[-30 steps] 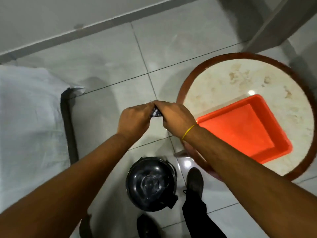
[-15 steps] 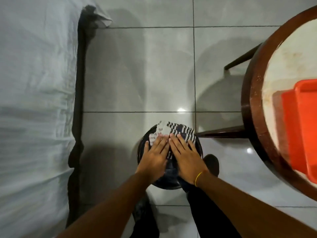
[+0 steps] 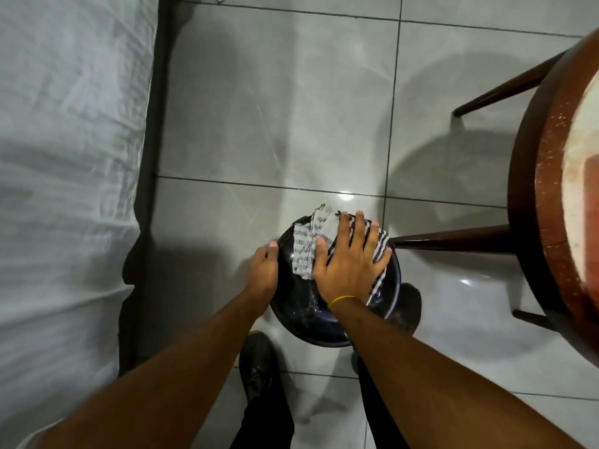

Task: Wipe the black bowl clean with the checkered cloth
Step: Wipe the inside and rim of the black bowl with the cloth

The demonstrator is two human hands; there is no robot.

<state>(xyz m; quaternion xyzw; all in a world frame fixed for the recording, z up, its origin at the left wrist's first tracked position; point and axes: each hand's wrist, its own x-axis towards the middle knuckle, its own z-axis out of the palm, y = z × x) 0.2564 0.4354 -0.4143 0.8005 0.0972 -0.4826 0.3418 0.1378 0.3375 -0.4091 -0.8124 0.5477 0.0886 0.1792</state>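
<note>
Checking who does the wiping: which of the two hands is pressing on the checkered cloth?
The right hand, with the yellow wrist band, lies flat on the checkered cloth. The left hand only grips the black bowl at its rim.

cloth in bowl | bed left | table right

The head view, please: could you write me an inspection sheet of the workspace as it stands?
Surface: grey tiled floor, glossy.
Job's things: black bowl on the floor; checkered cloth spread over its far side.
Clutter: nothing seen.
Grippers: right hand flat, fingers spread, pressing the cloth; left hand against the bowl's left rim.
Cables: nothing seen.
Surroundings: white bedsheet at left; round wooden table at right; dark shoe beside the bowl.
</note>
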